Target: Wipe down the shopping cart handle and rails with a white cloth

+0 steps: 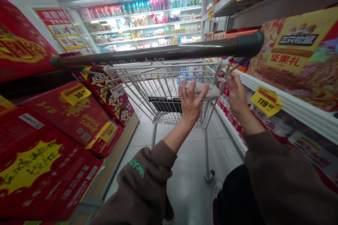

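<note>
A metal wire shopping cart (161,91) stands ahead of me, with its dark handle bar (155,52) running across the view. My left hand (191,102) is beyond the handle, pressed with spread fingers on a long package wrapped in pale plastic (207,90). My right hand (237,95) is raised at the cart's right corner, next to the package's far end. Its fingers are partly hidden, so I cannot tell whether they grip the wire frame or the package. Clear bottles (188,75) lie deeper in the cart, seen through the wires.
Red gift boxes (58,112) are stacked along the left of the tiled aisle (187,182). On the right, a white shelf edge (287,107) carries boxed goods and a yellow price tag (265,101). A lit refrigerated display (142,24) stands ahead.
</note>
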Action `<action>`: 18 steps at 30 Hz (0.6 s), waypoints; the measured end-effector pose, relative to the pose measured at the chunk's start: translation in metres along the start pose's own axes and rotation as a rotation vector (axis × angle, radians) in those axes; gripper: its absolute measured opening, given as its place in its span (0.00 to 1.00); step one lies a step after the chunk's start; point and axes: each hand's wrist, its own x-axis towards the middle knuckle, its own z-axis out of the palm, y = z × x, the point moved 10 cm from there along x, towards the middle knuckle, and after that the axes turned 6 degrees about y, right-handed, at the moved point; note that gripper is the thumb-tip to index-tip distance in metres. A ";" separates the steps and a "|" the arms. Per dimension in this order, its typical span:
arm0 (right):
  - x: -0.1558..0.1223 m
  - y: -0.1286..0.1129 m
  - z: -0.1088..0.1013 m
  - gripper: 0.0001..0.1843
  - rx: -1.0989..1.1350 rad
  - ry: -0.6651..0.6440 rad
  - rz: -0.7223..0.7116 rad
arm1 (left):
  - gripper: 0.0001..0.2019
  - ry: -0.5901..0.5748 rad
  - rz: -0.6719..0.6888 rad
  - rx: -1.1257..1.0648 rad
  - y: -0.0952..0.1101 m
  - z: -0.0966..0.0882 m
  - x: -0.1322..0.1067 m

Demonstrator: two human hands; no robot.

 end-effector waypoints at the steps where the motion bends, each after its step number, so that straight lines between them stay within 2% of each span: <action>1: 0.000 -0.001 0.001 0.27 -0.017 -0.015 -0.004 | 0.24 0.001 -0.018 -0.021 -0.002 0.006 -0.002; 4: 0.004 -0.006 0.000 0.25 -0.078 -0.022 -0.035 | 0.22 -0.040 -0.086 -0.114 -0.016 0.024 -0.025; 7: 0.006 -0.008 -0.001 0.22 -0.136 -0.010 -0.079 | 0.21 -0.188 -0.120 -0.200 -0.031 0.039 -0.064; 9: 0.007 -0.007 -0.001 0.21 -0.143 -0.008 -0.088 | 0.20 -0.271 -0.144 -0.213 -0.039 0.043 -0.089; 11: 0.006 -0.006 0.000 0.21 -0.119 -0.007 -0.087 | 0.19 -0.289 -0.162 -0.176 -0.041 0.040 -0.102; 15: 0.003 -0.002 0.001 0.22 -0.086 0.006 -0.083 | 0.20 -0.192 -0.084 -0.052 -0.025 0.034 -0.089; 18: 0.002 -0.002 0.000 0.22 -0.092 0.028 -0.083 | 0.18 -0.136 -0.017 -0.031 -0.015 0.037 -0.075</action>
